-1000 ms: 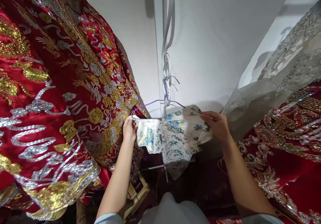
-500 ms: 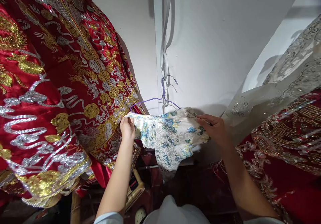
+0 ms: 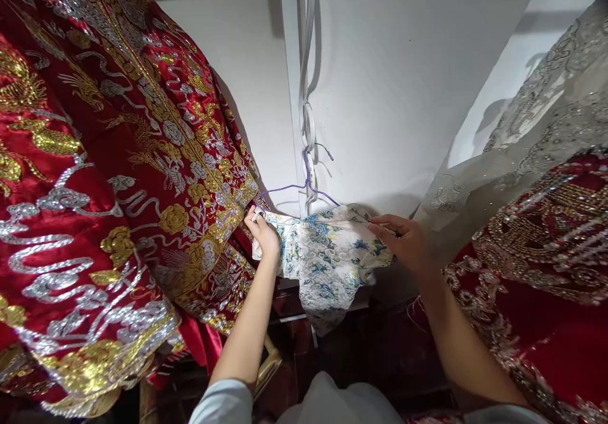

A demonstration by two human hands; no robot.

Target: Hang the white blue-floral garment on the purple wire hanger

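Observation:
A white garment with blue and yellow flower patterns point(image 3: 332, 247) hangs from a thin purple hanger point(image 3: 308, 180) in front of me. My left hand point(image 3: 263, 231) pinches the garment's upper left edge, close to the hanger's left end. On the other side, my right hand point(image 3: 401, 237) grips the upper right edge between thumb and fingers. The cloth stretches between both hands, and its lower part drapes down in folds. The hanger's hook sits at the lower end of a white strap point(image 3: 308, 82).
On the left hangs a red jacket with gold and silver embroidery point(image 3: 156, 158), close to my left hand. A beaded red garment point(image 3: 536, 272) and a sheer white sequined one point(image 3: 532, 133) hang at the right. Behind is a white wall point(image 3: 403, 82).
My left hand has shifted right and slightly up along the garment's edge, its fingers now folded over the cloth. My right hand stays nearly in place. The view has turned slightly.

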